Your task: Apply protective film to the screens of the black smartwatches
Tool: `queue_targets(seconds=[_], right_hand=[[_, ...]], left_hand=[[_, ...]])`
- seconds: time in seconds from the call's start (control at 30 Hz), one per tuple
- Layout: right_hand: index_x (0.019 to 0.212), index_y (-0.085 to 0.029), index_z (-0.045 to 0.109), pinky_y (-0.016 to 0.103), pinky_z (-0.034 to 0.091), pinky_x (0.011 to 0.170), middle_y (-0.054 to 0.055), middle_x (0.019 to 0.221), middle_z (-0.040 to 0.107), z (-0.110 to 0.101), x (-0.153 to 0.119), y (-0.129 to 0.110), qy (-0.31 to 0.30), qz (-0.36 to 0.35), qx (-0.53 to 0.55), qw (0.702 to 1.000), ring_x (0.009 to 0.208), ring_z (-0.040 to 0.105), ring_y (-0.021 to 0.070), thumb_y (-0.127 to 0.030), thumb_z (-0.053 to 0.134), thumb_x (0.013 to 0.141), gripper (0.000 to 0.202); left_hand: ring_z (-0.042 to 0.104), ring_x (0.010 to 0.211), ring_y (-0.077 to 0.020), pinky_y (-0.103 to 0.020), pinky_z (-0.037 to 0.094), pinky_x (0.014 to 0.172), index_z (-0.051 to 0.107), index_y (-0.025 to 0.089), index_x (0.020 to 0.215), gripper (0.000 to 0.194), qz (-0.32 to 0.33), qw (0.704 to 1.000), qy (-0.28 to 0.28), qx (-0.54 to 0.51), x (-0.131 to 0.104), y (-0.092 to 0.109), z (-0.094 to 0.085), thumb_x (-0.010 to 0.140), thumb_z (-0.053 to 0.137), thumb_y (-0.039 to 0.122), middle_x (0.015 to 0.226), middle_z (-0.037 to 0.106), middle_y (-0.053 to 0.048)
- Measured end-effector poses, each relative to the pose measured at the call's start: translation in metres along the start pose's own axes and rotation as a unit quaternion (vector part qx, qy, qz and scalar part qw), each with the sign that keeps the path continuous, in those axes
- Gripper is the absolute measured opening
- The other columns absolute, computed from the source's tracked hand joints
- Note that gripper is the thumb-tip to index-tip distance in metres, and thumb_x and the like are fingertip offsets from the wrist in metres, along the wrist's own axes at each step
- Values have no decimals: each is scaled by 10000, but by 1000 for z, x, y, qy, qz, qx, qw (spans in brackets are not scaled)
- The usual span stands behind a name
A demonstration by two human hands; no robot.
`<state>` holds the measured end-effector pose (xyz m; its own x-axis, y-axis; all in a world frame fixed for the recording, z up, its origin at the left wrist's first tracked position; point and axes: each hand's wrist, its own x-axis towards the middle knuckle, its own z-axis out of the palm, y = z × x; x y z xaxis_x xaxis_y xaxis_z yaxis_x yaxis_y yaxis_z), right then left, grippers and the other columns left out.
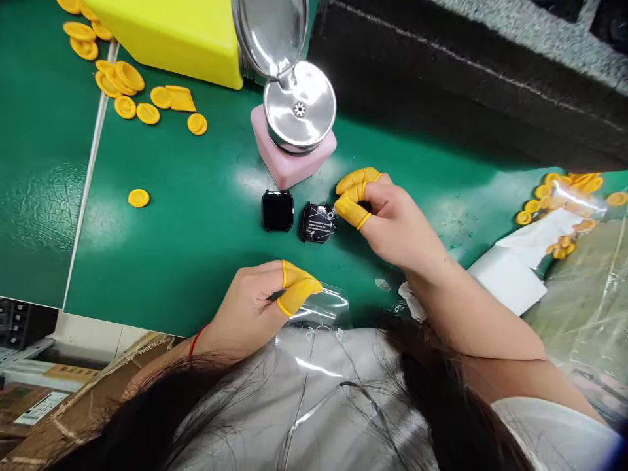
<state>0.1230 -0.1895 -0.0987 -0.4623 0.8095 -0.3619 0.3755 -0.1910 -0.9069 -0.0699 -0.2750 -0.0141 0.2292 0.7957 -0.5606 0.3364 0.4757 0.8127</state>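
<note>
Yellow finger cots cover the fingertips of both hands. My left hand [255,297] pinches the edge of a clear plastic film sheet [333,304] with small round printed marks, which hangs over the table's near edge. My right hand [387,209] is closed in a pinch at the right side of a black square watch body [314,226]. A clear protective film [330,214] with white print lies over that watch face, its round-marked tab at my right fingertips. To its left sits a second watch body [277,210], dark screen up, without a strap.
A pink pump bottle [289,163] with its metal lid raised stands behind the watches, beside a yellow container [176,39]. Loose yellow finger cots [125,78] lie at left, more at far right near white paper [510,275]. A dark foam-like block [441,91] borders the back right.
</note>
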Motion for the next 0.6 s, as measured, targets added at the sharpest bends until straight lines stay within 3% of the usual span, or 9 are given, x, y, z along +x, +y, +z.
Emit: queue_targets(seconds=[0.23,0.6], right_hand=[[740,-176,626,436,378,950,45,996,647,0,-1,-4,-24,4,-40,999,1011,528,224,-319,614,884,203],[751,-179,626,451,388,959,50,1020,645,1,0,-7,-32,24,-68,997,1017,517,236,-246,599,872,140]], left_hand=[[668,718,-132,-235,535,646,680,130,1172,295,-62,996,-7,60,-1,-3,3,942,527,233,839,726,-37],[636,644,-116,-213,497,589,694,146,1083,266,-75,991,-38,99,1,-1,2,945,485,236,796,712,-18]])
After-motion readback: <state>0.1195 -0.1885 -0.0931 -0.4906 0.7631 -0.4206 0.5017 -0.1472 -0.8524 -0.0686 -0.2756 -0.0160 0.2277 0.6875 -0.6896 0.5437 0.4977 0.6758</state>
